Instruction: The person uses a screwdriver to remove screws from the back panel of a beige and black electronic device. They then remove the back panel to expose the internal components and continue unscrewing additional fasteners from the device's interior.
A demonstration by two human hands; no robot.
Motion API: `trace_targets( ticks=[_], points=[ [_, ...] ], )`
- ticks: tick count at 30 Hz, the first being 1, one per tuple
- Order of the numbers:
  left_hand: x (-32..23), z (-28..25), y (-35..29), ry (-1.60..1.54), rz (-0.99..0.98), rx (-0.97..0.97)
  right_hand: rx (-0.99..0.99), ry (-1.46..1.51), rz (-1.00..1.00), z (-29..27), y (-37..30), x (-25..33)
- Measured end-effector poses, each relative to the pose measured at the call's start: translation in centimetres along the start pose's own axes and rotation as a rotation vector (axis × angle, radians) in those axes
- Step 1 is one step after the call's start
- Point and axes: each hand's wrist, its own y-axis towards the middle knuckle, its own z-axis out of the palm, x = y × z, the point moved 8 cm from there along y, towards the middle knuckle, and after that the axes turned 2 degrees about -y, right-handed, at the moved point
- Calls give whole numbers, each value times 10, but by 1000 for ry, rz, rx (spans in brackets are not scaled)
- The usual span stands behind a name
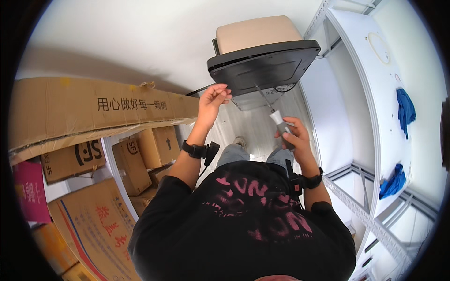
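Note:
My right hand (299,136) is wrapped round the grey and white handle of a screwdriver (275,116). Its thin metal shaft points up and away, the tip appearing in front of the underside of a black panel (262,65); whether they touch I cannot tell. That panel is flat with rounded corners and a raised outline, and a beige padded-looking block (258,33) sits above it. Beside the panel's lower left edge is my left hand (213,100), thumb and fingertips drawn together. Anything between those fingertips is too small to make out.
A long cardboard box (61,105) lies atop shelving on the left, with several cardboard boxes (129,166) below. White metal-framed shelving (344,107) stands on the right, holding blue cloths (406,112). A dark cable (287,88) hangs behind the panel, above the grey floor (255,124).

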Motion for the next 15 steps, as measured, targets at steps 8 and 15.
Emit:
trace_targets(
  ticks=[8, 15],
  points=[
    [-10, -6, 30, -29, 22, 89, -80, 17, 4, 65, -7, -5],
    [-12, -16, 34, -139, -67, 73, -38, 28, 2, 83, 4, 1]
  ],
)
